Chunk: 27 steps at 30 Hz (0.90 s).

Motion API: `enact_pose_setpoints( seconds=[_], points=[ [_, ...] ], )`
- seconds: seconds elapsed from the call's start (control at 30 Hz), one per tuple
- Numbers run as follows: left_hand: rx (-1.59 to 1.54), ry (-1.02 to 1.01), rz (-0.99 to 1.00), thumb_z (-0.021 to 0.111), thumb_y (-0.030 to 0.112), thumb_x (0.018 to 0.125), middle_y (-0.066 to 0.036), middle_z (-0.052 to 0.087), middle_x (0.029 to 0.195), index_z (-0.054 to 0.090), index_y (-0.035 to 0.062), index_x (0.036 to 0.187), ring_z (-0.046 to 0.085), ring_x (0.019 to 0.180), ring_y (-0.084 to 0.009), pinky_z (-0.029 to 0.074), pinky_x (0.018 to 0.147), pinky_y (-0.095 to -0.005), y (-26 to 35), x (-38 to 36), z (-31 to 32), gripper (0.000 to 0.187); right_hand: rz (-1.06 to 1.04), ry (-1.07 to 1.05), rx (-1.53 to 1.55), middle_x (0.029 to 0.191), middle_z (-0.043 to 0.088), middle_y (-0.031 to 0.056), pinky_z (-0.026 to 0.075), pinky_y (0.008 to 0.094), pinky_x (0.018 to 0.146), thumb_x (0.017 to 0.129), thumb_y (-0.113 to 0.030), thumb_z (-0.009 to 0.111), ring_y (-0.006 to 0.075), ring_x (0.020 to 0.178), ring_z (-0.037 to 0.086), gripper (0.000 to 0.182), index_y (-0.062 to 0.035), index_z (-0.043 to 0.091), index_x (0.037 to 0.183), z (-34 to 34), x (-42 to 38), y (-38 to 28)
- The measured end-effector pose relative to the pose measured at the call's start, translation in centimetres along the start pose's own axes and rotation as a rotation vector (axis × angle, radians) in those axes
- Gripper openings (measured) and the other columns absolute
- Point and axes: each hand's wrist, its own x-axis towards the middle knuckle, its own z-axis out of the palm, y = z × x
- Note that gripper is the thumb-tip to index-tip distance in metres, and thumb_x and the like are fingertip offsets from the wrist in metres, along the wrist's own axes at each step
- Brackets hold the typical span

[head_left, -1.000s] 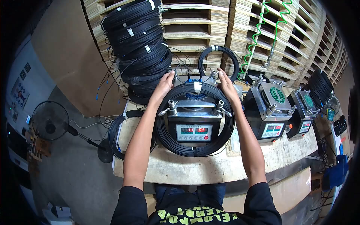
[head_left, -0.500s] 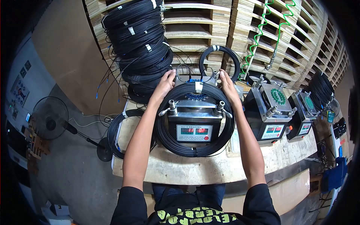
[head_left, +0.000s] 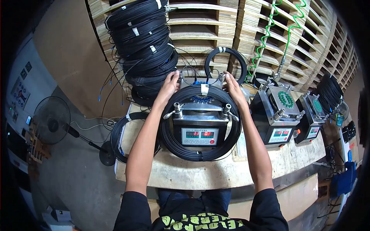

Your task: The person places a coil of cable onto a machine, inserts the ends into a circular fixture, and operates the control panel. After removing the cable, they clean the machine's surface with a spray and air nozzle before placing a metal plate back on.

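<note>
A fiber-optic polishing machine (head_left: 199, 123) with a lit red digital display stands in front of me. A taped coil of black cable (head_left: 200, 156) hangs around its front, and blue connectors (head_left: 201, 82) sit in its top fixture. My left hand (head_left: 169, 87) is at the rear left corner clamp, thumb up, its other fingers partly hidden. At the rear right corner clamp (head_left: 222, 76), my right hand (head_left: 234, 88) mirrors it, fingers close together against the post. Both hands look closed on these clamps, though the exact contact is hidden.
Left of the machine rises a tall stack of black cable coils (head_left: 144, 50). Two similar machines (head_left: 275, 115) stand to the right on the wooden table (head_left: 185, 175). Stacked pallets (head_left: 192, 34) form the background, with a green coiled air hose (head_left: 266, 34). A fan (head_left: 52, 121) stands left.
The machine's display digits look different. The green hose's end and the fan head have shifted slightly. Both of my hands stay at the rear corners with barely any movement.
</note>
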Motion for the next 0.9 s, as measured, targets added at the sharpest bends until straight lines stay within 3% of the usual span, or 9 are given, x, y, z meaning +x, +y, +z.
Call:
enact_pose_setpoints(
  seconds=[0.1,0.2,0.3,0.6,0.9],
  points=[
    [-0.038,-0.019,-0.008,0.053,0.057,0.102,-0.004,0.059,0.080,0.042,0.0042,0.149,0.052,0.065,-0.0105,0.045,0.063,-0.0259,0.3,-0.6,0.5,0.072,0.019,-0.003,-0.007,0.116,0.062,0.0063,0.048,0.0284,0.081,0.110,-0.048,0.042,0.0153,0.089,0.057,0.060,-0.0051,0.046,0.151,0.0,-0.1,-0.6],
    [0.034,-0.028,0.004,0.052,0.058,0.102,-0.004,0.059,0.079,0.044,0.0051,0.149,0.052,0.065,-0.0101,0.045,0.063,-0.0259,0.0,0.0,0.0,0.071,0.008,0.026,-0.015,0.119,0.062,0.0075,0.048,0.0275,0.082,0.110,-0.047,0.043,0.0152,0.089,0.057,0.060,-0.0031,0.045,0.151,0.2,-0.3,-0.7],
    [0.077,-0.015,-0.005,0.052,0.058,0.102,-0.004,0.059,0.078,0.047,0.0054,0.146,0.052,0.065,-0.0099,0.045,0.062,-0.0255,-0.4,0.3,-0.2,0.068,-0.043,0.063,-0.001,0.103,0.062,0.0073,0.049,0.0287,0.075,0.108,-0.049,0.046,0.0139,0.079,0.058,0.064,0.0005,0.046,0.149,0.5,-0.2,-0.5],
    [0.071,0.037,-0.037,0.055,0.057,0.101,-0.005,0.059,0.081,0.049,0.0052,0.145,0.054,0.067,-0.0104,0.046,0.062,-0.0263,0.2,-0.3,0.0,0.068,-0.029,0.048,0.032,0.121,0.061,0.0138,0.050,0.0300,0.078,0.109,-0.048,0.044,0.0155,0.081,0.058,0.063,-0.0034,0.040,0.154,0.4,0.2,0.3],
    [0.078,-0.016,0.032,0.054,0.058,0.102,-0.004,0.060,0.082,0.049,0.0046,0.145,0.053,0.068,-0.0094,0.046,0.064,-0.0256,0.2,-0.3,0.2,0.069,-0.056,0.079,0.004,0.119,0.062,0.0131,0.050,0.0296,0.074,0.109,-0.047,0.044,0.0145,0.079,0.058,0.061,-0.0032,0.042,0.152,0.7,-0.7,-1.4]
  ],
)
